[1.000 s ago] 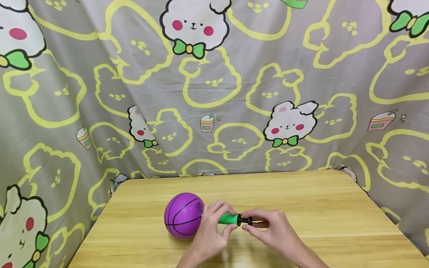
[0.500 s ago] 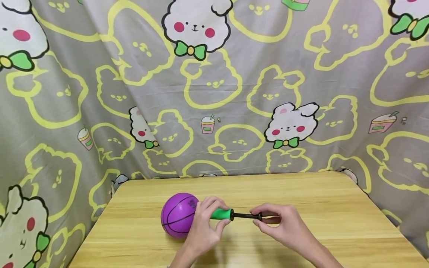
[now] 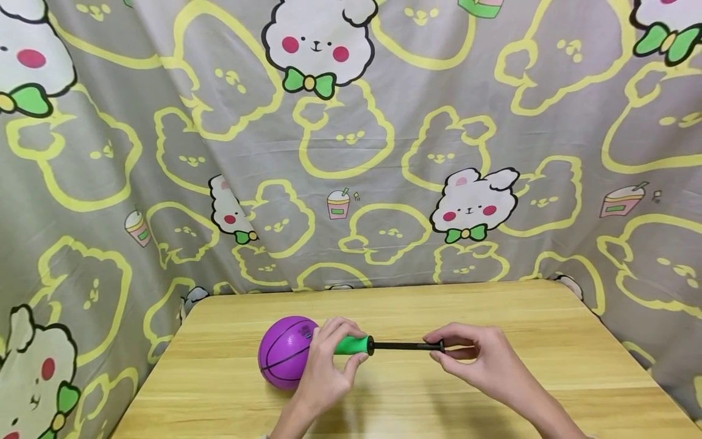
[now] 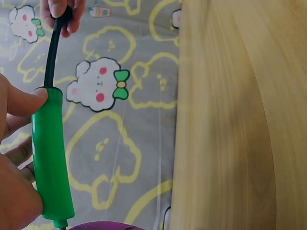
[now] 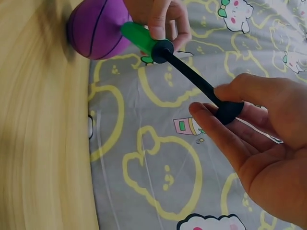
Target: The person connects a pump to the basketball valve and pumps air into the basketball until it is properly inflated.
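A purple ball [image 3: 285,353] with black basketball lines rests on the wooden table, left of centre. My left hand [image 3: 328,366] grips the green barrel of a hand pump [image 4: 52,158], whose tip end points at the ball. In the right wrist view the barrel's far end meets the ball [image 5: 98,28]. A long black rod [image 3: 406,346] sticks out of the barrel toward the right. At its end my right hand [image 3: 477,353] pinches the black knob [image 5: 229,111] between thumb and fingers. Part of the barrel is hidden behind the left hand's fingers.
The wood-grain table [image 3: 548,341] stretches out around the hands. Behind it and along both sides hangs a grey curtain [image 3: 378,158] printed with yellow outlines and white cartoon animals.
My right hand has moved right, drawing the black rod far out of the green barrel. My left hand, the pump and the ball have shifted slightly left.
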### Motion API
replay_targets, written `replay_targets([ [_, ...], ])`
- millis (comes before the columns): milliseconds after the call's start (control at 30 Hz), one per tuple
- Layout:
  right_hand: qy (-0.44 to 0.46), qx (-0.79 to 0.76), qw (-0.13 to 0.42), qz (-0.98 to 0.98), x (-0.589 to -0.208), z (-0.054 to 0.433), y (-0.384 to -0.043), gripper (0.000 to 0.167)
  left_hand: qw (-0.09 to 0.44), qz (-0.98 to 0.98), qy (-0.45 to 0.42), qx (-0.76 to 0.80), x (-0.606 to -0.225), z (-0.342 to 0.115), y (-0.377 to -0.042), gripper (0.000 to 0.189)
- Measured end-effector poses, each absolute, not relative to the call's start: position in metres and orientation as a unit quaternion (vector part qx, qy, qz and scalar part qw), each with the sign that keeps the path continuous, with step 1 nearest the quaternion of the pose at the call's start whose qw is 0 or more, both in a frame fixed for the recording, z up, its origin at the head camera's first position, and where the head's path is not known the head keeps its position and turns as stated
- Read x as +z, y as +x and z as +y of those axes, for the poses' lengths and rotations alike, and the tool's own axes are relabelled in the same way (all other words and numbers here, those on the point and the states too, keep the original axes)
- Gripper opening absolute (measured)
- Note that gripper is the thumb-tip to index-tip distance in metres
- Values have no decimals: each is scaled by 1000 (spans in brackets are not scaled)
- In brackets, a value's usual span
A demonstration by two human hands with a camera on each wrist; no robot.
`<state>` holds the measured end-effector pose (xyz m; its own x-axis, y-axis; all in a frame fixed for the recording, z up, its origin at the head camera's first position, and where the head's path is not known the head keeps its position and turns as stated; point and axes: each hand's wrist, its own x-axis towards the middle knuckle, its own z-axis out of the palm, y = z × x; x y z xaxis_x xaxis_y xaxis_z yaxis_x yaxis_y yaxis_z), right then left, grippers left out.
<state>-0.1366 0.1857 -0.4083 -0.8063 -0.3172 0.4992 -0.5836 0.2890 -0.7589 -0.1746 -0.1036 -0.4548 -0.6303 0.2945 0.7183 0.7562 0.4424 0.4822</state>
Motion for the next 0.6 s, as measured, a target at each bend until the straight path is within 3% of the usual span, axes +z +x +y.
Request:
replay_targets([
  [133, 279, 531, 107, -793, -407, 187, -136, 21, 270, -803, -323, -423, -454, -103, -174, 32],
  [600, 313, 566, 98, -757, -414, 178, -137, 26, 276, -790, -342, -427, -457, -97, -174, 33],
])
